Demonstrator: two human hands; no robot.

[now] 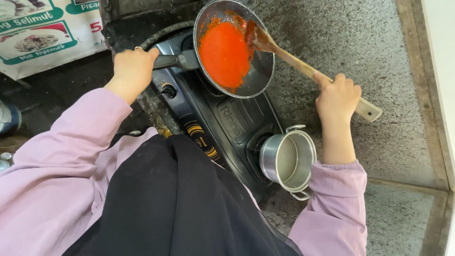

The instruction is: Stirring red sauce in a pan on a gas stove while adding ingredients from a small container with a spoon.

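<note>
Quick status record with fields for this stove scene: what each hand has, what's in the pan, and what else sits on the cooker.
left hand: left hand closed around the black pan handle
right hand: right hand gripping the wooden spatula along its shaft
pan: dark frying pan, tilted, on the far burner
pan contents: red sauce pooled on one side; spatula blade rests in the pan
other pot: small metal pot on the near burner, looks empty
stove: black two-burner gas stove
</note>
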